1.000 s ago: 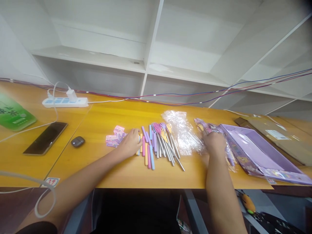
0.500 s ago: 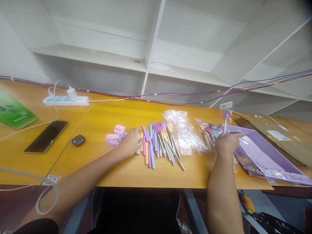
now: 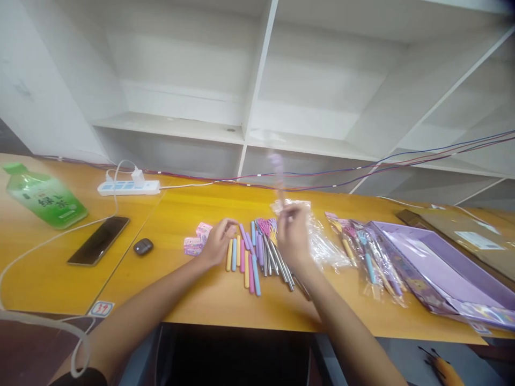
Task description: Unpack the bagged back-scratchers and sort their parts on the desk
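Note:
My right hand (image 3: 294, 236) is closed on an upright purple-topped stick (image 3: 277, 169), blurred by motion, above the metal rods with colored hand-shaped tops (image 3: 277, 257). My left hand (image 3: 219, 241) rests at the left edge of the pastel tubes (image 3: 250, 262), its fingers curled; whether it holds anything is hidden. Beside it lie small pink and purple printed cards (image 3: 193, 246). Clear plastic bags (image 3: 324, 244) lie just right of the rods. Farther right are bagged sticks with colored handles (image 3: 368, 262).
A purple tray (image 3: 446, 257) and flat cardboard (image 3: 470, 233) lie at the right. On the left are a green bottle (image 3: 50, 201), a phone (image 3: 99, 240), a black case (image 3: 143, 246) and a power strip (image 3: 148, 187). Cables run along the back.
My right hand has moved left with the stick, from beside the tray to above the rods. My left hand stays near the cards and tubes. The camera view has tilted up slightly.

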`<state>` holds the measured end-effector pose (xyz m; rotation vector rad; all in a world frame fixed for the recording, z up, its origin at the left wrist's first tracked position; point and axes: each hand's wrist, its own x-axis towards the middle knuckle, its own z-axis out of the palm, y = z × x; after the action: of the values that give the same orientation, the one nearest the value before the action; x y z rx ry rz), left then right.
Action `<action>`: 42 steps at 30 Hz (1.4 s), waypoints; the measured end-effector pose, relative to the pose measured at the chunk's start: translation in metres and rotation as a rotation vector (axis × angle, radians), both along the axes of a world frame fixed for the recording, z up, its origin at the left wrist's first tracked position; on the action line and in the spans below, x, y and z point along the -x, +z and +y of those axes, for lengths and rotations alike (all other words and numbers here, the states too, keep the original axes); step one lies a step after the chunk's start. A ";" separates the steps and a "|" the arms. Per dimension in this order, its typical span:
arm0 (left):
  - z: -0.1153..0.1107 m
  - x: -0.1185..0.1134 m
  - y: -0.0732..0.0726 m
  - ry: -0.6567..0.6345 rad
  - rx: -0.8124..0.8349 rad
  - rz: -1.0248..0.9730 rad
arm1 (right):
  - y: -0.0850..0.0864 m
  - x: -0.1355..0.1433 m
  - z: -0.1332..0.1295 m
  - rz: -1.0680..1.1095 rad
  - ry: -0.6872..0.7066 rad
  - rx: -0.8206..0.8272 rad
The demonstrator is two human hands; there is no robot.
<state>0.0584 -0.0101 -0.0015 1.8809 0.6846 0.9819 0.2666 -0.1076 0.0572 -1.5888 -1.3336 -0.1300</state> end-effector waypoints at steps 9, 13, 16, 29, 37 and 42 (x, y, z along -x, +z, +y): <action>0.007 -0.005 0.010 -0.060 0.454 -0.355 | -0.053 0.098 -0.009 0.030 0.553 0.270; 0.014 -0.001 0.014 -0.216 0.695 -0.354 | -0.054 0.076 -0.010 0.047 0.635 0.262; 0.019 0.002 0.015 -0.408 0.785 -0.211 | -0.051 0.047 0.002 0.058 0.427 0.120; -0.008 -0.005 0.015 -0.521 0.773 0.034 | -0.062 -0.006 0.038 0.337 0.442 0.124; 0.001 -0.009 0.004 -0.387 0.480 -0.017 | -0.066 0.000 0.034 0.112 0.401 0.122; 0.002 -0.010 0.002 -0.367 0.460 0.008 | -0.062 0.000 0.033 -0.003 0.400 0.095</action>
<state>0.0686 -0.0080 0.0001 1.5287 0.4931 0.5269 0.2671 -0.0746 -0.0048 -1.3670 -1.6520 0.1792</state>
